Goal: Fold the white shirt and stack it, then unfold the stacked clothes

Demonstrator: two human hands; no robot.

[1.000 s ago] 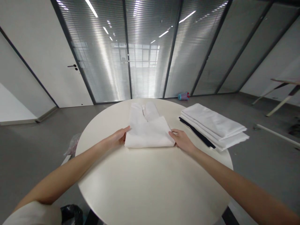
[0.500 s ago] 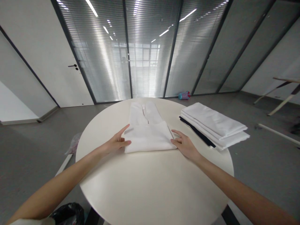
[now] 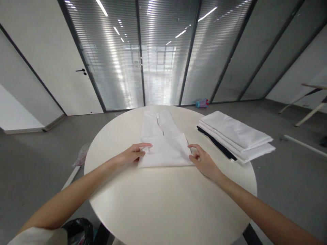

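At far left we see a white door (image 3: 48, 58) with a dark handle (image 3: 81, 70). Low down, our white sleeve (image 3: 38, 236) shows next to a black bag (image 3: 81, 228), and a clear bag (image 3: 82, 154) lies on the floor beside the round white table (image 3: 168, 197).

Our left hand (image 3: 130, 154) is at the left edge of the shirt (image 3: 168, 153), its fingers partly spread: the index reaches out over the cloth, apart from the thumb, and we see nothing gripped between them. The white shirt lies flat on the table, its near part folded over, its slit running toward the far end. Behind stands a glass wall (image 3: 163, 68) with blinds.

Our right hand (image 3: 204, 163) is at the shirt's right edge, fingers curved, index and thumb parted, again with nothing seen gripped between them. Beyond, a basket (image 3: 202, 103) lies on the floor. Farther right, a stack (image 3: 235, 131) of folded white cloth, with a black cloth (image 3: 217, 143) at its bottom, overhangs the table's rim.
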